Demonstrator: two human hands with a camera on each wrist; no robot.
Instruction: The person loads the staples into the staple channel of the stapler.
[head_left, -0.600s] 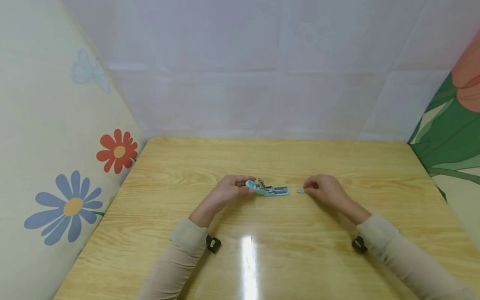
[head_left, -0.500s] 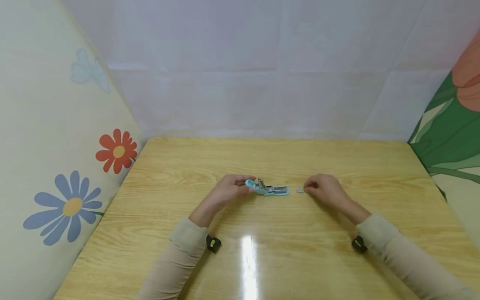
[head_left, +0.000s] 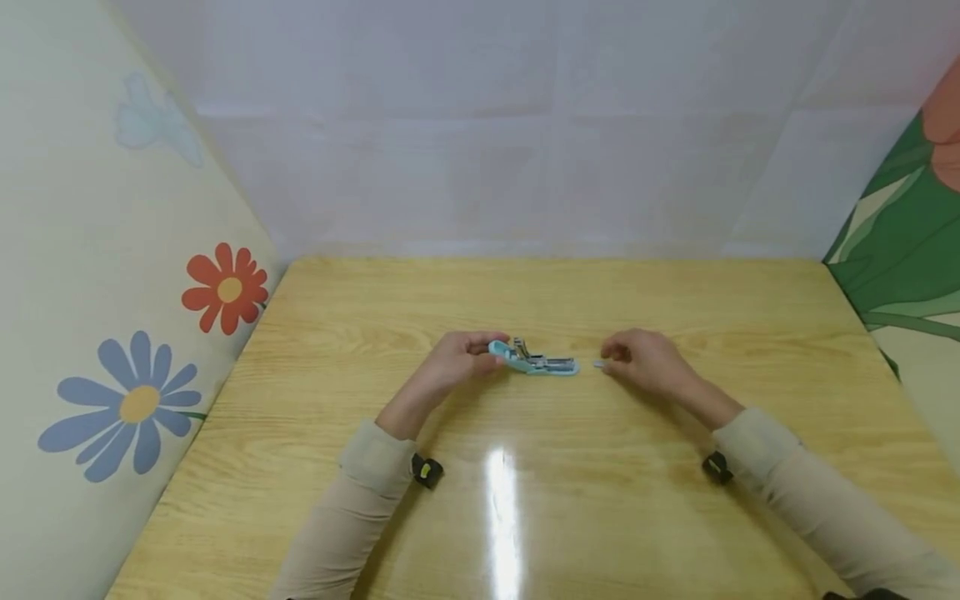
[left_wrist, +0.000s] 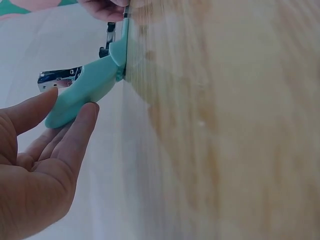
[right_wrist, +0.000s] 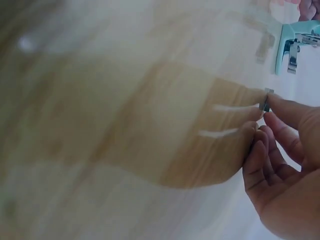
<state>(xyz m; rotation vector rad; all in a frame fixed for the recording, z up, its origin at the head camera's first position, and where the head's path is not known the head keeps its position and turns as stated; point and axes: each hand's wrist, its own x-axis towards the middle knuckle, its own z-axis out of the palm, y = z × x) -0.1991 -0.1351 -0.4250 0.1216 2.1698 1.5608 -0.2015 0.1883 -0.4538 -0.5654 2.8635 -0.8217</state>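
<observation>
A light-teal stapler [head_left: 551, 367] lies opened out on the table, its metal parts facing up. My left hand [head_left: 450, 367] holds the stapler's raised end between thumb and fingers; the left wrist view shows the thumb and fingertips on the teal shell [left_wrist: 82, 92]. To the right of the stapler, and apart from it, is a small grey strip [head_left: 598, 364], perhaps staples. My right hand [head_left: 648, 364] pinches that strip at the tabletop, and in the right wrist view the small metallic strip [right_wrist: 266, 100] shows at the thumb and fingertip.
The wooden table [head_left: 600, 500] reaches back to a white cloth wall [head_left: 525, 167]. Printed panels stand at both sides, with flowers [head_left: 138, 404] on the left and green leaves [head_left: 900, 267] on the right. A black wrist camera sits at each sleeve.
The head view has tilted slightly, so everything sits higher in it. My right fingers have shifted slightly left over the strip, covering more of it. My left hand keeps its hold on the stapler.
</observation>
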